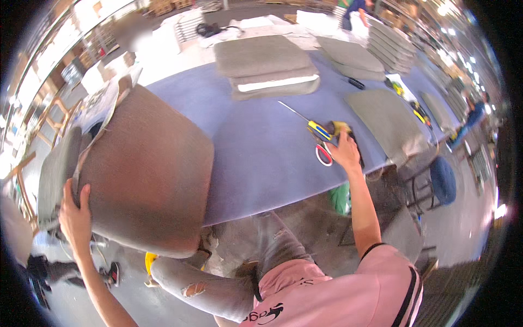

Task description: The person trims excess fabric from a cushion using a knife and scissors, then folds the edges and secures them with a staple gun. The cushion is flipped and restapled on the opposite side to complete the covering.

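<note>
A large grey-brown upholstered cushion panel (147, 169) stands tilted at the left end of the blue-covered table. My left hand (75, 215) grips its lower left edge, thumb on the cloth face and fingers behind. At the table's right front, my right hand (346, 151) is closed over a yellow and black tool (341, 128), mostly hidden under the fingers, so its exact kind does not show. Beside that hand lie a screwdriver (318, 129) with a yellow and blue handle and scissors (323, 155) with red and white handles.
Stacked grey cushions (267, 60) rest at the table's far side, with more cushions (351, 57) to their right. A flat grey panel (387, 122) lies on the right. A blue stool (442, 180) stands beyond the table edge. Other people are in the background and at lower left.
</note>
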Available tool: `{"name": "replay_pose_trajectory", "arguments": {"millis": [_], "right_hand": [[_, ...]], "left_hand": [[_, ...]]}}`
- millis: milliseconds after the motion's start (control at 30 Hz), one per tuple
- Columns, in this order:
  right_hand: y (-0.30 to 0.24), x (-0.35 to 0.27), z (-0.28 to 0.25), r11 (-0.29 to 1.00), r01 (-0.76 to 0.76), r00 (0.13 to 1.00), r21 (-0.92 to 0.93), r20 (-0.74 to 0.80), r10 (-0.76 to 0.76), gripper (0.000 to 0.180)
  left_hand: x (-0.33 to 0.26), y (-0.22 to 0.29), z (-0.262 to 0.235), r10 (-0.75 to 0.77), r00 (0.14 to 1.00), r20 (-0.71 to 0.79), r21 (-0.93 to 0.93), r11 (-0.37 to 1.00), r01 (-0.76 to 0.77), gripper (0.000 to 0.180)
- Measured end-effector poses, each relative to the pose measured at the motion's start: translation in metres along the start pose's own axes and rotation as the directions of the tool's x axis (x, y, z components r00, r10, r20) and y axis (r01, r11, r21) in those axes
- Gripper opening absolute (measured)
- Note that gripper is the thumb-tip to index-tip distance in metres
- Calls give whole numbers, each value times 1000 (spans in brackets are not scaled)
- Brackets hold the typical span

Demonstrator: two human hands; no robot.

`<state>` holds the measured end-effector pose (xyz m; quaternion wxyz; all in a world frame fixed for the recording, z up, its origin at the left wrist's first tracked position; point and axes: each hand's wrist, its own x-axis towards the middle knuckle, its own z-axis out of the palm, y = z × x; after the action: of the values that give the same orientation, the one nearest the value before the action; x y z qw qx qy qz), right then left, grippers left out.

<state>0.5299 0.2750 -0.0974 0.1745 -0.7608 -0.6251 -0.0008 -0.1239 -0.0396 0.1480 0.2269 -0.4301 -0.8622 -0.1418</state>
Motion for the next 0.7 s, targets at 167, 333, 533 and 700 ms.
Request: {"name": "replay_pose_trajectory", "arguments": {"millis": [167,333,533,700], "right_hand": [[1,-14,39,944,306,944,-121,-86,-317,58],[83,10,114,818,404,725,-409,-402,-559,35],[54,45,111,870,487,871,-76,112,-478,46],[105,19,113,816,548,836,185,-162,-524,46]], "left_hand": [[-130,-21,6,-257,849,463,-275,868,413,66],[-267,58,72,-158,406,900,-430,-174,886,68],[-383,242,145,211,61,976,45,-467,883,44],[-346,270,91,742,460,488,-822,212,529,41]]}}
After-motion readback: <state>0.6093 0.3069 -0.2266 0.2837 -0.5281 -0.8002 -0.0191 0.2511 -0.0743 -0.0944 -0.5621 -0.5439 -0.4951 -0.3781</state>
